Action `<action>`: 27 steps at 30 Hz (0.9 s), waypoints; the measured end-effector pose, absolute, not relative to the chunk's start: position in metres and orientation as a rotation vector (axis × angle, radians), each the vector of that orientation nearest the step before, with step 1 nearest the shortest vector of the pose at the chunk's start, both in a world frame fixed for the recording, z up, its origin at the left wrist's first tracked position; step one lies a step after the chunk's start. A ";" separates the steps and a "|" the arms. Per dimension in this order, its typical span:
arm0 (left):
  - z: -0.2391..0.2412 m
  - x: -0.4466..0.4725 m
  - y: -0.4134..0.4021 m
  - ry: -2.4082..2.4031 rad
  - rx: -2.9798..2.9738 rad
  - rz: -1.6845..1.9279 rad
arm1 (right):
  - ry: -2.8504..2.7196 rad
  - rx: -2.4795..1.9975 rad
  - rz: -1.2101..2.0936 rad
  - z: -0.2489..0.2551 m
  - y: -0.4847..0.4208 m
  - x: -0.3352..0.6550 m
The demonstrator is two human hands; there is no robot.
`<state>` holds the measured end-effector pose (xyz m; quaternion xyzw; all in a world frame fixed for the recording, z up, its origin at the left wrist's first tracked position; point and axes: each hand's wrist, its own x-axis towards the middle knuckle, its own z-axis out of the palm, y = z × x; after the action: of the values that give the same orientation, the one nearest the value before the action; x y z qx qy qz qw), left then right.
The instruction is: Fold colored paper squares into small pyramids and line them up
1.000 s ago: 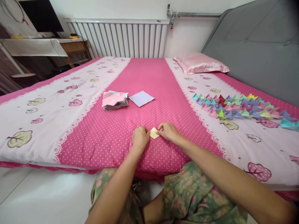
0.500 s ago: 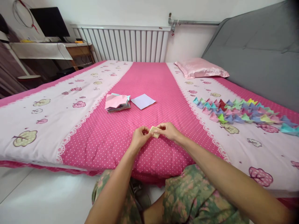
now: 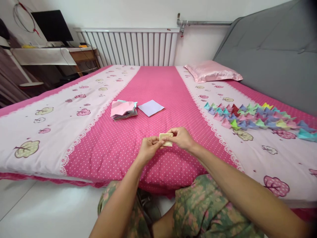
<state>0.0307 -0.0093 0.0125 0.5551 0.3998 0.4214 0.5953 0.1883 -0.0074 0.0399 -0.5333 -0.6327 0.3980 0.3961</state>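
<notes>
A small folded piece of pale yellow paper (image 3: 165, 138) is held just above the pink dotted bedspread (image 3: 158, 86). My left hand (image 3: 148, 149) pinches its left edge with closed fingers. My right hand (image 3: 182, 138) pinches its top right edge, fingers curled. Farther back on the bedspread lie a stack of coloured paper squares (image 3: 123, 109) with a pink sheet on top and a single lilac sheet (image 3: 151, 107) beside it.
Several folded paper shapes in many colours (image 3: 255, 118) lie in rows on the right of the bed. A pink pillow (image 3: 213, 71) rests by the grey headboard (image 3: 269, 53). A radiator (image 3: 131, 48) stands behind the bed, a desk with a monitor (image 3: 52, 25) at the far left.
The yellow paper lay on the bedspread between my hands; both hands have lifted it off the cover and turned it, so it now shows as a small rectangle.
</notes>
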 end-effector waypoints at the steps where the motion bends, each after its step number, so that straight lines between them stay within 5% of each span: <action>1: 0.012 0.030 -0.009 0.919 1.283 0.979 | -1.588 -1.355 1.019 0.041 -0.008 0.188; 27: 0.014 0.030 -0.008 0.790 0.951 1.039 | -1.229 -1.188 1.340 0.046 -0.015 0.176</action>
<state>0.0302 -0.0076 0.0142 0.4253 0.3534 0.4650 0.6914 0.1763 -0.0155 0.0464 -0.4838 -0.5005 0.5461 0.4661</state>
